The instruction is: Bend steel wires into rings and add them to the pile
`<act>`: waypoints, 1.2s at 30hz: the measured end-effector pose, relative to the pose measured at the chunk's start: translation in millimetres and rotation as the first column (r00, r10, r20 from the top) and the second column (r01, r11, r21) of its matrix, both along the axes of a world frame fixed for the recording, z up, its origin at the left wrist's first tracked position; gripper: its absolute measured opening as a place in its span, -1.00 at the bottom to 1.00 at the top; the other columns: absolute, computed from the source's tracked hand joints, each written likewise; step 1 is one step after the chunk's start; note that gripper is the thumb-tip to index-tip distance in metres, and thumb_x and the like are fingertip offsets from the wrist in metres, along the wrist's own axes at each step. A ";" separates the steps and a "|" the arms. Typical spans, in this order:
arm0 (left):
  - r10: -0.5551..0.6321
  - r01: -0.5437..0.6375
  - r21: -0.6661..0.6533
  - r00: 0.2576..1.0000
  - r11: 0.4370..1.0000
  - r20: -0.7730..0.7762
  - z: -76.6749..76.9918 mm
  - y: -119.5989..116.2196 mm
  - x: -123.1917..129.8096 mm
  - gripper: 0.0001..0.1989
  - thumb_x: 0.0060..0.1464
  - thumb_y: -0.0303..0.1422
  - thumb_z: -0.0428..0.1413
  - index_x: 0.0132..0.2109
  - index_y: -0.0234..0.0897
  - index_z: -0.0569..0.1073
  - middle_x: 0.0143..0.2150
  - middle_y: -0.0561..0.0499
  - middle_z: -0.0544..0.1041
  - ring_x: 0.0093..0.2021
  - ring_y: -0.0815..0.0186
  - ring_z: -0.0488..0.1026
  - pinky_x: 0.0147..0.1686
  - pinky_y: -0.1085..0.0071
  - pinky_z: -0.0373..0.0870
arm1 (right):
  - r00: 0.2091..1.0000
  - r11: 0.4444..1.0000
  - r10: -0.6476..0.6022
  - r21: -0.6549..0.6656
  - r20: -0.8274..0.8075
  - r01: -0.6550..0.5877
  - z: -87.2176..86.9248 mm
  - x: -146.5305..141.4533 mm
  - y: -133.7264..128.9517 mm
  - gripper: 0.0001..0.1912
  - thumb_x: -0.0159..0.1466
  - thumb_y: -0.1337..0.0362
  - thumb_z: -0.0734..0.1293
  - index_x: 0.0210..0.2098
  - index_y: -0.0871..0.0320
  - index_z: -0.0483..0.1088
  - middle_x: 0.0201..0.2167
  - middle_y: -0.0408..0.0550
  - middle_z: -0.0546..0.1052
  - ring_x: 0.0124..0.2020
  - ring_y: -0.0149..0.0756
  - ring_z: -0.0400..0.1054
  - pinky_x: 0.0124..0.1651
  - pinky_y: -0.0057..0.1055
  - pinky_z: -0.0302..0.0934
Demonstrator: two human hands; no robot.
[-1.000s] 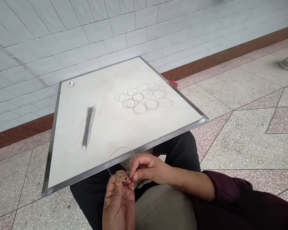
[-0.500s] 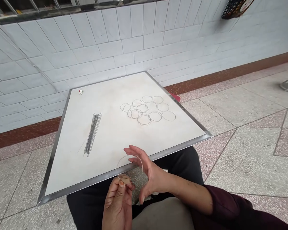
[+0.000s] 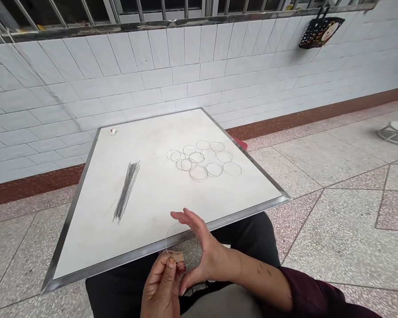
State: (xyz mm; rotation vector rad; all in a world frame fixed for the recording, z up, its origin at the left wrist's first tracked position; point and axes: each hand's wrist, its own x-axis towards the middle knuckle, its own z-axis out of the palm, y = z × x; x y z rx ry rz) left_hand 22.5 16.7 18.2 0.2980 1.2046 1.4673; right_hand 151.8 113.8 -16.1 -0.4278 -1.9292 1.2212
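1. Gently, now: your left hand (image 3: 164, 282) pinches the wire (image 3: 166, 240) beside the tan piece (image 3: 177, 256), by the table's (image 3: 86, 229) near edge.
2. Your right hand (image 3: 210, 256) curves around the wire, thumb spread from fingers; whether it touches is unclear.
3. A firm left pinch and light, even right-hand pressure should keep the curve round.

Near the far left corner of the table (image 3: 159, 194), one little object (image 3: 113, 132) is too small to recognise; beyond the right edge, a red thing (image 3: 241, 144) is mostly hidden. Against the right hand (image 3: 209, 252), I cannot follow the wire (image 3: 166, 240).
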 end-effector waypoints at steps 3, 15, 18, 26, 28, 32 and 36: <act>-0.009 0.009 -0.003 0.999 1.000 0.035 2.7 0.3 3.0 -0.70 -0.17 -0.15 0.39 -0.34 -0.27 0.62 -0.39 -0.02 0.51 -0.33 0.31 0.42 -0.26 0.41 0.45 | 0.998 0.998 -0.063 0.001 0.001 0.063 -2.8 0.2 -1.9 0.54 -0.27 0.06 0.68 0.40 -0.08 -0.40 0.41 0.27 -0.08 0.41 0.12 -0.11 0.39 0.06 -0.11; 0.059 -0.057 -0.022 0.990 0.998 0.131 0.3 -6.1 4.4 -0.73 -0.22 -0.26 0.43 -0.33 -0.25 0.63 -0.38 -0.01 0.57 -0.34 0.34 0.48 -0.23 0.41 0.49 | 0.998 0.995 -0.025 0.100 -0.055 0.030 13.6 5.0 -2.0 0.40 -0.16 0.08 0.65 0.38 -0.11 -0.32 0.25 0.16 0.27 0.29 -0.02 0.16 0.34 -0.04 -0.01; 0.050 -0.045 -0.045 0.990 0.998 0.129 2.6 -7.1 4.7 -0.72 -0.22 -0.25 0.43 -0.33 -0.26 0.63 -0.34 -0.02 0.59 -0.30 0.33 0.49 -0.19 0.41 0.48 | 0.997 0.994 -0.018 0.107 -0.073 0.026 13.0 6.6 -1.9 0.35 -0.14 0.09 0.65 0.38 -0.11 -0.28 0.20 0.12 0.33 0.24 -0.07 0.22 0.32 -0.07 0.02; -0.020 0.024 -0.022 0.985 0.999 0.172 10.8 -4.7 4.9 -0.82 -0.13 -0.30 0.38 -0.33 -0.25 0.62 -0.34 -0.04 0.54 -0.24 0.28 0.46 -0.23 0.43 0.46 | 0.993 1.000 0.003 0.030 -0.120 0.001 7.3 9.3 -0.8 0.29 -0.10 0.14 0.64 0.38 -0.10 -0.21 0.17 0.06 0.35 0.21 -0.14 0.25 0.34 -0.12 -0.04; -0.025 0.029 -0.018 0.985 0.999 0.172 10.9 -3.9 4.9 -0.83 -0.12 -0.31 0.37 -0.32 -0.25 0.62 -0.33 -0.05 0.53 -0.24 0.26 0.46 -0.23 0.41 0.46 | 0.992 1.000 0.007 0.026 -0.126 -0.004 6.4 9.3 -0.4 0.28 -0.10 0.14 0.64 0.37 -0.09 -0.21 0.16 0.06 0.36 0.20 -0.14 0.26 0.34 -0.12 -0.03; -0.012 0.019 -0.038 0.985 0.999 0.174 7.6 -2.9 4.4 -0.81 -0.16 -0.31 0.39 -0.35 -0.25 0.62 -0.35 -0.04 0.53 -0.25 0.26 0.47 -0.27 0.42 0.47 | 0.990 1.000 0.003 0.020 -0.138 0.000 4.4 9.2 0.4 0.30 -0.12 0.13 0.65 0.38 -0.08 -0.21 0.15 0.07 0.36 0.18 -0.14 0.28 0.30 -0.14 0.05; 0.012 -0.002 -0.056 0.983 0.998 0.186 6.2 -2.6 5.8 -0.77 -0.24 -0.31 0.43 -0.36 -0.25 0.63 -0.37 -0.01 0.57 -0.26 0.27 0.51 -0.24 0.46 0.47 | 0.993 0.999 0.014 0.041 -0.114 -0.009 5.6 10.4 1.7 0.32 -0.14 0.13 0.65 0.38 -0.08 -0.22 0.15 0.10 0.36 0.17 -0.14 0.30 0.24 -0.18 0.14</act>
